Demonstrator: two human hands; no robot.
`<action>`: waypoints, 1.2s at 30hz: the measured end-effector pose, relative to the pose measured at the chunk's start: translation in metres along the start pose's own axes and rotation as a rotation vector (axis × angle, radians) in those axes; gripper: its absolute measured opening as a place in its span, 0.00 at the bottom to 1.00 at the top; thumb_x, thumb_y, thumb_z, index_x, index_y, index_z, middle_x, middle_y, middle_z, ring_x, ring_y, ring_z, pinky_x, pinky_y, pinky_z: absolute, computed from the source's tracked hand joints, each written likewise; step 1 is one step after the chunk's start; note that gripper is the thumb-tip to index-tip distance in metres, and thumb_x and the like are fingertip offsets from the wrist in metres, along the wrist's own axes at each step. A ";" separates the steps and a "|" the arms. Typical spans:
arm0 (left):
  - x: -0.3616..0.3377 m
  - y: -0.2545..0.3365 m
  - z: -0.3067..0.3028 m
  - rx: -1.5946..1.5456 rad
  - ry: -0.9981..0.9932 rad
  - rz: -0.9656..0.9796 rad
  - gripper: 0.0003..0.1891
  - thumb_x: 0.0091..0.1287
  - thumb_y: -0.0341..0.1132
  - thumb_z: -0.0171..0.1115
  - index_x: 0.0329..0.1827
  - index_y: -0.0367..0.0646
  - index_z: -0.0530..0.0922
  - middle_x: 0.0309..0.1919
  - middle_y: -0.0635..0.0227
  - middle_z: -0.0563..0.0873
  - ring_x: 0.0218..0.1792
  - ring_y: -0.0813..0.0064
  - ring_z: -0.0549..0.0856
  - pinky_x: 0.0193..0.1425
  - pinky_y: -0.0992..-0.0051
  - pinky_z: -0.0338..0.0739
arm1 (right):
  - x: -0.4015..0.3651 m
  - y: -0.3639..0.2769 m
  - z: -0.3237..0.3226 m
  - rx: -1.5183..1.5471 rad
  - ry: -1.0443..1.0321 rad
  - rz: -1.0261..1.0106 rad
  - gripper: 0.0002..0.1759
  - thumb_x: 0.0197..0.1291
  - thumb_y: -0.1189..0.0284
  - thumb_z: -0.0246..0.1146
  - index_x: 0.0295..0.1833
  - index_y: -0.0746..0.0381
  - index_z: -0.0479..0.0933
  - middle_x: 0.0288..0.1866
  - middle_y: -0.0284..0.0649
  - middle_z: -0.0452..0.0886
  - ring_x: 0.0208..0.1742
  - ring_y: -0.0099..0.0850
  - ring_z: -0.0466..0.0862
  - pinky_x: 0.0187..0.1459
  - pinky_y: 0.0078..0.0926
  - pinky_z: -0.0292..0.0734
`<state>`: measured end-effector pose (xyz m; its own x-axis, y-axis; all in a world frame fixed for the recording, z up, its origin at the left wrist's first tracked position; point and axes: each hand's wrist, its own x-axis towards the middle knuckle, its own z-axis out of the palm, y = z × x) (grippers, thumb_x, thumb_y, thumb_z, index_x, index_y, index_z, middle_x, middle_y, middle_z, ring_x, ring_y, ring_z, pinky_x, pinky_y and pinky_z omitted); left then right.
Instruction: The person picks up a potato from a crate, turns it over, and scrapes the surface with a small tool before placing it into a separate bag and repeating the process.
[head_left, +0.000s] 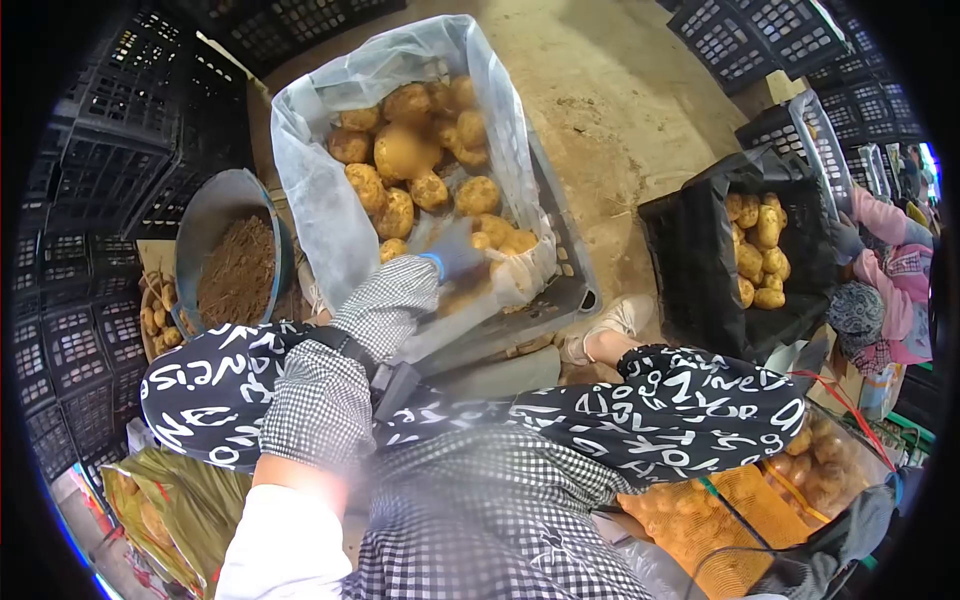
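My left hand [462, 254], in a grey-blue glove with a bright blue cuff, reaches into the near right part of a crate lined with translucent white plastic [305, 190]. Motion blurs its fingers, so whether they hold anything is unclear. Close beside it lie several potatoes [517, 241] near a gathered fold of the liner. More yellow-brown potatoes [398, 213] fill the crate's middle and far end. A checked sleeve covers my left forearm, with a dark strap around it. I cannot make out my right hand in the frame.
A bucket of brown soil [237, 272] stands left of the crate. On the right is a black-lined crate [690, 255] with potatoes, near another person [885, 280]. Stacked black crates [130, 130] line the left; an orange net sack [735, 520] lies at lower right.
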<state>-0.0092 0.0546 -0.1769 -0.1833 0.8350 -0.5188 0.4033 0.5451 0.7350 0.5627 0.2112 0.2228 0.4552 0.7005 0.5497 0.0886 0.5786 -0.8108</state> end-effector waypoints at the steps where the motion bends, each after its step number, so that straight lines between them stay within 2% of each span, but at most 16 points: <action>1: -0.002 -0.005 -0.005 -0.075 -0.031 -0.022 0.31 0.56 0.40 0.72 0.63 0.38 0.75 0.53 0.52 0.85 0.55 0.60 0.84 0.57 0.66 0.79 | 0.002 -0.002 0.000 -0.024 0.007 -0.021 0.28 0.71 0.67 0.59 0.72 0.66 0.64 0.70 0.51 0.70 0.69 0.49 0.73 0.72 0.46 0.66; 4: 0.004 -0.025 -0.026 -0.445 -0.217 -0.179 0.27 0.61 0.42 0.68 0.63 0.42 0.76 0.50 0.60 0.86 0.48 0.70 0.86 0.44 0.72 0.82 | 0.004 -0.007 0.008 -0.072 0.009 -0.065 0.26 0.71 0.68 0.58 0.70 0.66 0.66 0.68 0.50 0.71 0.68 0.47 0.73 0.71 0.44 0.67; 6: -0.005 -0.028 -0.043 -0.417 -0.217 0.075 0.26 0.65 0.46 0.65 0.63 0.45 0.75 0.50 0.64 0.86 0.44 0.75 0.86 0.39 0.75 0.81 | 0.001 -0.007 0.019 -0.095 0.000 -0.089 0.25 0.71 0.69 0.57 0.70 0.67 0.68 0.67 0.50 0.72 0.67 0.46 0.74 0.71 0.43 0.67; 8: -0.019 -0.014 -0.062 -0.649 -0.348 0.062 0.24 0.67 0.44 0.64 0.64 0.47 0.75 0.55 0.66 0.84 0.50 0.74 0.84 0.46 0.73 0.79 | -0.005 -0.007 0.032 -0.120 -0.011 -0.112 0.24 0.71 0.70 0.57 0.69 0.67 0.69 0.67 0.49 0.73 0.66 0.44 0.75 0.70 0.42 0.68; 10: -0.032 0.014 -0.087 -1.138 -0.603 -0.223 0.23 0.67 0.36 0.66 0.66 0.47 0.73 0.64 0.66 0.78 0.63 0.67 0.79 0.66 0.67 0.75 | -0.010 -0.007 0.049 -0.135 -0.029 -0.142 0.22 0.71 0.71 0.56 0.68 0.67 0.70 0.66 0.48 0.74 0.66 0.43 0.75 0.69 0.41 0.68; 15: -0.101 0.110 -0.109 -1.032 -0.675 -0.007 0.31 0.66 0.36 0.68 0.71 0.44 0.67 0.68 0.63 0.73 0.67 0.69 0.76 0.68 0.67 0.74 | -0.075 0.004 0.123 -0.248 -0.240 -0.224 0.20 0.71 0.74 0.55 0.66 0.68 0.73 0.63 0.47 0.77 0.64 0.39 0.77 0.67 0.38 0.70; 18: -0.128 0.144 -0.102 -0.704 -0.508 0.328 0.36 0.63 0.30 0.71 0.73 0.44 0.64 0.63 0.64 0.76 0.63 0.72 0.78 0.65 0.71 0.77 | -0.179 0.010 0.173 -0.492 -0.685 -0.307 0.18 0.70 0.75 0.57 0.63 0.68 0.76 0.61 0.43 0.79 0.63 0.35 0.78 0.65 0.34 0.72; 19: -0.136 0.152 -0.098 -0.579 -0.411 0.445 0.37 0.62 0.28 0.71 0.74 0.44 0.63 0.61 0.65 0.78 0.61 0.74 0.80 0.63 0.73 0.79 | -0.218 0.008 0.188 -0.421 -0.843 -0.128 0.23 0.61 0.81 0.62 0.64 0.65 0.77 0.62 0.44 0.79 0.61 0.35 0.78 0.64 0.31 0.73; 20: -0.144 0.157 -0.094 -0.580 -0.381 0.451 0.38 0.61 0.27 0.72 0.74 0.43 0.62 0.61 0.65 0.78 0.61 0.74 0.79 0.64 0.73 0.78 | -0.249 0.008 0.199 -0.434 -1.019 -0.162 0.27 0.60 0.79 0.64 0.67 0.65 0.73 0.58 0.43 0.80 0.57 0.34 0.80 0.61 0.30 0.74; 21: -0.151 0.161 -0.091 -0.579 -0.352 0.455 0.39 0.60 0.25 0.73 0.74 0.42 0.62 0.62 0.65 0.78 0.62 0.74 0.79 0.65 0.73 0.77 | -0.279 0.009 0.198 -0.341 -1.123 0.249 0.32 0.57 0.77 0.68 0.68 0.67 0.71 0.57 0.44 0.80 0.57 0.35 0.81 0.61 0.31 0.74; 24: -0.165 0.154 -0.083 -0.704 -0.324 0.449 0.44 0.60 0.34 0.75 0.76 0.40 0.59 0.63 0.62 0.76 0.62 0.73 0.79 0.68 0.72 0.73 | -0.330 0.019 0.207 -0.228 -1.328 0.224 0.43 0.52 0.74 0.74 0.73 0.68 0.65 0.65 0.48 0.75 0.63 0.35 0.79 0.63 0.31 0.73; 26: -0.178 0.155 -0.079 -0.799 -0.310 0.388 0.46 0.60 0.42 0.75 0.78 0.40 0.58 0.64 0.61 0.76 0.63 0.71 0.78 0.68 0.70 0.74 | -0.345 0.030 0.212 -0.121 -1.305 0.208 0.43 0.50 0.73 0.76 0.72 0.69 0.66 0.66 0.52 0.75 0.67 0.41 0.77 0.66 0.33 0.72; 27: -0.182 0.153 -0.077 -0.846 -0.303 0.358 0.47 0.60 0.46 0.75 0.78 0.40 0.58 0.64 0.61 0.76 0.63 0.70 0.78 0.67 0.70 0.74 | -0.348 0.038 0.212 -0.028 -1.352 0.321 0.43 0.57 0.71 0.74 0.75 0.69 0.62 0.70 0.45 0.71 0.68 0.32 0.74 0.67 0.29 0.70; 30: -0.180 0.135 -0.065 -0.946 -0.299 0.283 0.46 0.63 0.48 0.72 0.79 0.40 0.57 0.65 0.60 0.74 0.62 0.69 0.79 0.64 0.69 0.78 | -0.361 0.040 0.209 0.314 -1.153 0.863 0.34 0.66 0.67 0.68 0.73 0.69 0.66 0.65 0.41 0.75 0.64 0.29 0.77 0.65 0.26 0.71; 33: -0.174 0.126 -0.053 -0.980 -0.291 0.256 0.43 0.66 0.48 0.70 0.78 0.41 0.57 0.66 0.60 0.73 0.61 0.68 0.80 0.61 0.69 0.80 | -0.351 0.046 0.208 0.250 -1.063 1.137 0.27 0.73 0.62 0.60 0.69 0.69 0.71 0.58 0.38 0.80 0.58 0.26 0.80 0.59 0.21 0.75; 36: -0.174 0.124 -0.044 -1.068 -0.318 0.213 0.39 0.70 0.46 0.66 0.78 0.41 0.58 0.67 0.59 0.72 0.62 0.66 0.80 0.61 0.67 0.81 | -0.350 0.052 0.209 0.122 -1.108 1.007 0.24 0.76 0.62 0.55 0.66 0.69 0.74 0.52 0.37 0.83 0.51 0.23 0.82 0.52 0.19 0.78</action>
<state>0.0334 -0.0200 0.0231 0.0948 0.9446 -0.3143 -0.6002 0.3061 0.7389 0.2223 0.0834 0.0305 -0.6088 0.7353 -0.2977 0.0573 -0.3335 -0.9410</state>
